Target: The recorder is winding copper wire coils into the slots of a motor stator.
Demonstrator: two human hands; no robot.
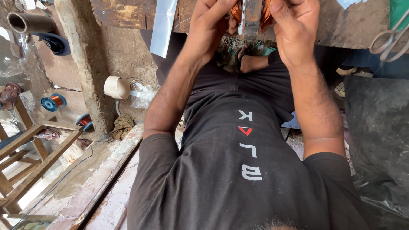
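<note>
Open gap between forearms; scissors right, white strip left of hands.

Blk T-shirt w/ white letters, red triangle; copper-orange coil; blue-rimmed spools; cream tape roll.

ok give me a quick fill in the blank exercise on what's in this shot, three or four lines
1. Both hands, the left hand and the right hand, hold a metal part wound with ____-coloured wire.
2. The person wears a ____ T-shirt.
3. A pair of ____ hangs at the upper right.
4. Two wire spools with ____ rims lie on the floor at left.

Missing words: copper; black; scissors; blue
</note>
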